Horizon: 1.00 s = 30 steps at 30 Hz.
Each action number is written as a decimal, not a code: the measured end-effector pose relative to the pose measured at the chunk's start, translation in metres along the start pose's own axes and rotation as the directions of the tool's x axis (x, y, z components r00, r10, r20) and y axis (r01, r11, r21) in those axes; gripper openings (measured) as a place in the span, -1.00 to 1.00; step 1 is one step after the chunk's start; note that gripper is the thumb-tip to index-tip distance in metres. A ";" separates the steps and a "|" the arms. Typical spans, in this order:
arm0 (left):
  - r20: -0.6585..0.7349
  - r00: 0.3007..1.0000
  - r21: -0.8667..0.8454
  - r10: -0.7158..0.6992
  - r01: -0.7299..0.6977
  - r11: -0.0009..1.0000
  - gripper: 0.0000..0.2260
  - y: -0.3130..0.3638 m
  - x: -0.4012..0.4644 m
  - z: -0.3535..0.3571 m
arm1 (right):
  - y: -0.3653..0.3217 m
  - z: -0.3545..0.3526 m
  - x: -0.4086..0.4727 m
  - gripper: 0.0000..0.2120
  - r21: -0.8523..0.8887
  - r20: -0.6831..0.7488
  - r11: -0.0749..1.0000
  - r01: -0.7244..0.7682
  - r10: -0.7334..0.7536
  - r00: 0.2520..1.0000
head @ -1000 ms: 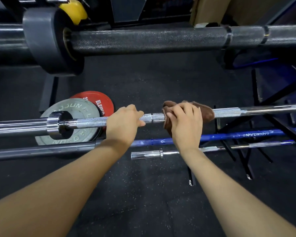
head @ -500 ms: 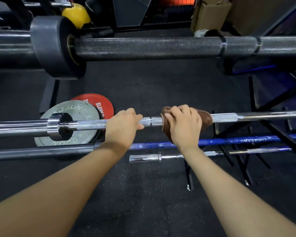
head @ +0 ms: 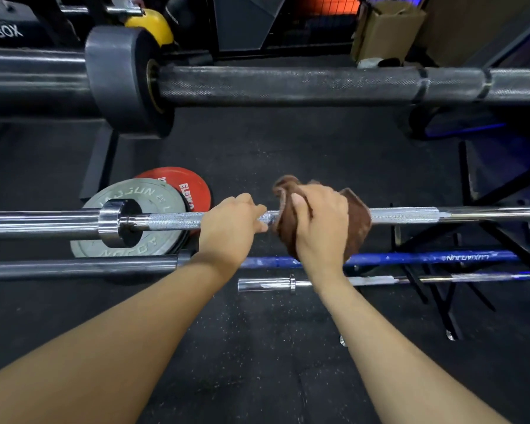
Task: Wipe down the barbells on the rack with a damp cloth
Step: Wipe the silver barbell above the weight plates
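Observation:
A chrome barbell (head: 410,215) runs left to right across the middle of the view. My left hand (head: 230,231) grips its knurled shaft just right of the collar. Right beside it, my right hand (head: 322,228) grips a brown cloth (head: 357,221) wrapped around the same shaft; the cloth bunches up above my fingers and hangs below the bar. A thick black barbell (head: 288,84) with a grey collar lies higher up, closer to the camera. Below the chrome bar sit a blue barbell (head: 426,257) and a thin chrome bar (head: 263,284).
A grey weight plate (head: 153,197) and a red plate (head: 193,185) lie on the black rubber floor at the left. Black rack legs (head: 441,301) stand at the right. A cardboard box (head: 386,29) and a yellow kettlebell (head: 153,22) sit at the back.
My right hand has turned on the bar with the cloth, which now bunches higher above my fingers. My left hand keeps its grip in the same place. The view has tilted slightly.

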<state>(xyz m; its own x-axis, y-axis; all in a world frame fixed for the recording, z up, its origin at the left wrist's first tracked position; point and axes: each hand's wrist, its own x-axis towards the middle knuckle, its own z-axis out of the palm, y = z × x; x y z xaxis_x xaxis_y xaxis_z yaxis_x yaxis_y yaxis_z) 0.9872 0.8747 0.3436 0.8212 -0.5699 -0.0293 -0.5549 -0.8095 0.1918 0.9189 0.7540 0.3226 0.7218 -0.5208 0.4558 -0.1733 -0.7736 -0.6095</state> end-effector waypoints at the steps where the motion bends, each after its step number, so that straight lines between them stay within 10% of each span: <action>1: 0.000 1.000 -0.002 0.002 -0.002 1.000 -0.81 0.000 -0.001 0.000 | -0.001 0.010 -0.006 -0.66 -0.136 0.028 0.990 0.026 -0.023 0.999; 7: 0.010 1.000 -0.012 0.004 -0.004 1.000 -0.81 -0.003 -0.003 0.003 | -0.005 0.015 0.013 -0.68 -0.480 0.248 0.875 0.060 0.070 0.966; 11: 0.041 0.999 -0.052 0.010 -0.008 0.999 -0.77 -0.002 -0.001 -0.001 | -0.013 0.015 0.061 -0.73 -0.437 0.534 0.871 -0.224 0.451 0.715; 15: 0.072 0.997 -0.029 -0.003 0.006 1.000 -0.75 0.000 -0.001 -0.004 | 0.001 0.013 -0.005 -0.70 -0.379 0.179 0.924 0.051 0.019 0.984; 24: 0.120 0.993 -0.036 -0.021 0.026 0.999 -0.73 0.002 0.003 -0.008 | 0.043 -0.001 0.024 -0.59 -0.522 0.252 0.825 0.217 -0.094 0.963; 30: 0.120 0.993 -0.006 -0.019 0.020 1.000 -0.73 0.004 0.004 -0.005 | 0.066 -0.024 0.021 -0.63 -0.498 -0.076 0.849 -0.176 0.159 0.984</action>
<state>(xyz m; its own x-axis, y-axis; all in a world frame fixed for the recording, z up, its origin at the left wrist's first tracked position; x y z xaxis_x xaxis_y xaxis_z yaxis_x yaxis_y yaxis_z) 0.9884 0.8697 0.3488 0.8099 -0.5670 -0.1503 -0.5373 -0.8199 0.1975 0.9064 0.6837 0.3070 0.6320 -0.6631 0.4012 -0.6078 -0.7452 -0.2742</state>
